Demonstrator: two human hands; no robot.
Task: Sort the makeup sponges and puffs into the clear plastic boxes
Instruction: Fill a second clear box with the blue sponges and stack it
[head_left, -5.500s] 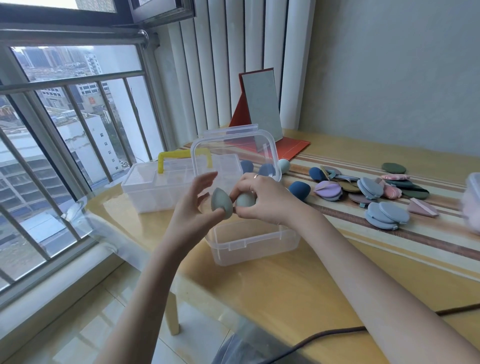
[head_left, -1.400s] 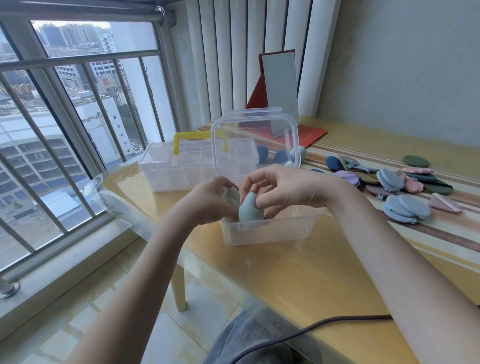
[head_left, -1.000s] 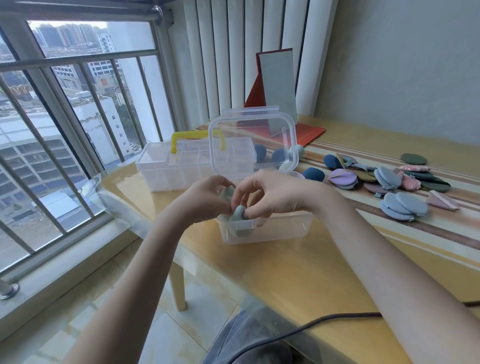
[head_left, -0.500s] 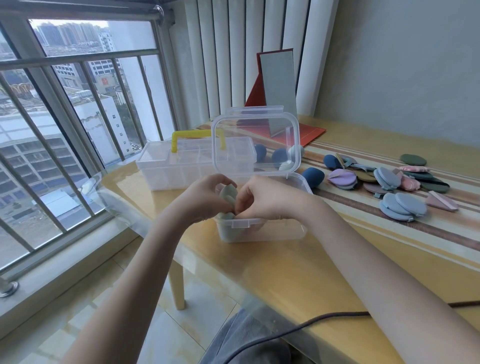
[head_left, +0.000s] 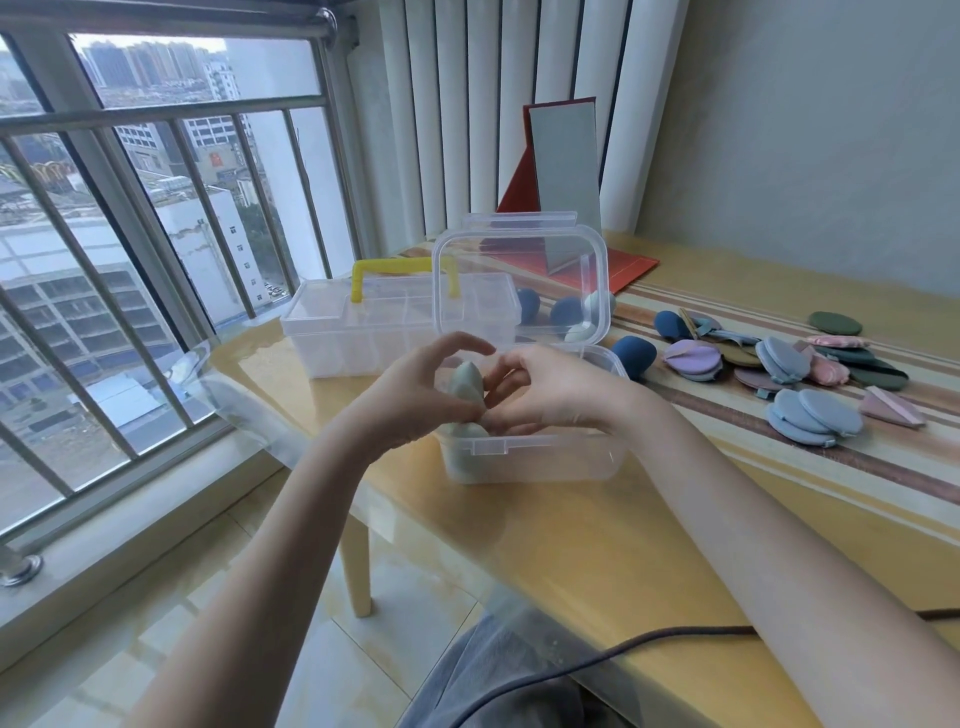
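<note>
Left hand (head_left: 410, 395) pinches sponge (head_left: 466, 382), tip up, just above box (head_left: 530, 457); right hand (head_left: 550, 389) loose, empty.

A rectangular mirror in a red folding stand (head_left: 563, 161) is propped upright at the far edge of the yellowish wooden table (head_left: 571, 545), against the white vertical blinds (head_left: 467, 114). A striped runner in cream and brown (head_left: 810, 457) is laid along the table's right side, and a dark cable (head_left: 597, 654) is draped across the near edge. To the left, high-rise buildings are seen through a window behind grey metal railing bars (head_left: 156, 244), and pale glossy floor tiles (head_left: 171, 639) are visible below.
</note>
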